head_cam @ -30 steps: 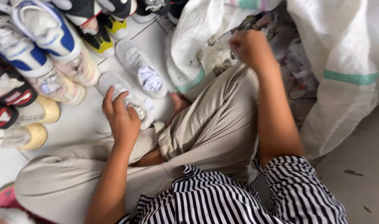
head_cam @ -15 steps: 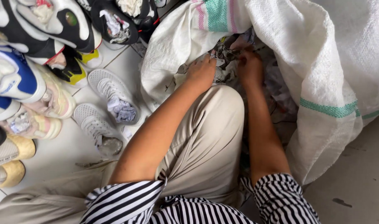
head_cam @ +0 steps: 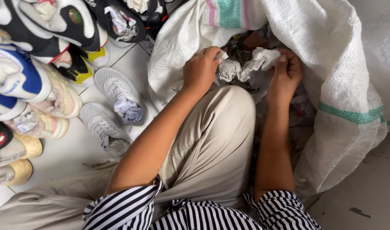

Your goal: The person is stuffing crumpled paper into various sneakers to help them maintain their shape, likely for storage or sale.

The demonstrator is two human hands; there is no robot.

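Crumpled paper (head_cam: 263, 59) within both grips

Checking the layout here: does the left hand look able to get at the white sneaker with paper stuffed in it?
Probably yes. The left hand is at the sack mouth gripping crumpled paper, and the white sneaker lies on open floor to its left with nothing between. It would likely need to drop the paper first.

Bright, even daylight, soft shadows only. Mild glare on white floor tiles (head_cam: 71, 157) at 9 o'clock. Sack interior (head_cam: 254, 47) at 12 o'clock darker. Focus sharp centre, slight edge stretch; no motion blur.
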